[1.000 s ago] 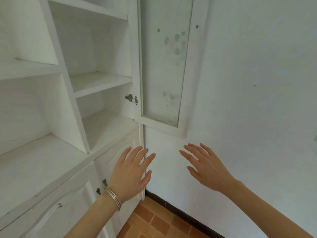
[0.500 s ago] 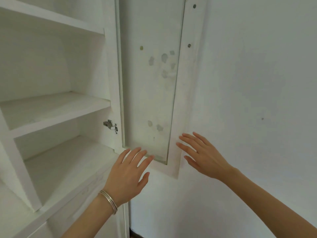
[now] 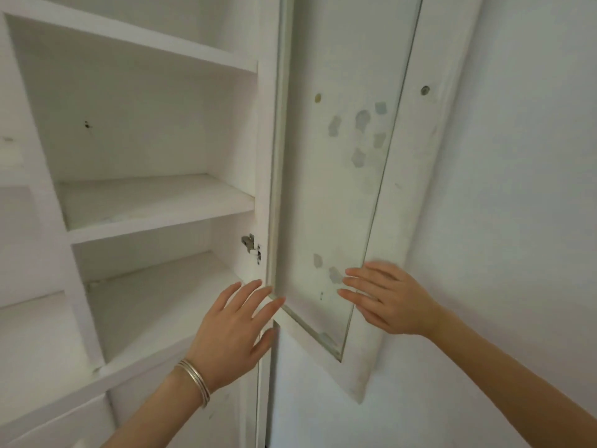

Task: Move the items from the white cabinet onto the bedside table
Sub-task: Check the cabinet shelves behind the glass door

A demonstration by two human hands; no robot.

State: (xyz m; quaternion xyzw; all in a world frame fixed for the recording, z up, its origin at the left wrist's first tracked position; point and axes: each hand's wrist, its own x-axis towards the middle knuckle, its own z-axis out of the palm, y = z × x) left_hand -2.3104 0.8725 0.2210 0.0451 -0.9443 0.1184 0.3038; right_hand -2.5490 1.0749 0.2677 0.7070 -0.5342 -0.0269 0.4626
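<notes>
– At far left, anything on the white cabinet shelves?

– Nothing to be seen. Upper, middle and lower compartments all bare as far as shown, bar a dark speck on the back panel. Further left, only a sliver of another bay, too blurred to judge.

– And moving right, past the hinge?

– First the left hand, silver bangles at the wrist: fingers straight and spread, holding nothing, tips just beside the lower inner corner of the glass door. Then the right hand: also flat and empty, fingers laid across the bottom of the pane and its frame. Actual contact hard to tell through the blur.

– The door itself?

– Old sticker patches on the glass; swung wide, nearly back against the wall.

– So how far along?

– Probably late. No items in the visible bays, none carried. No bedside table in view, so no confirming anything there. Likely left to do: check the hidden bays, perhaps shut the door.
</notes>
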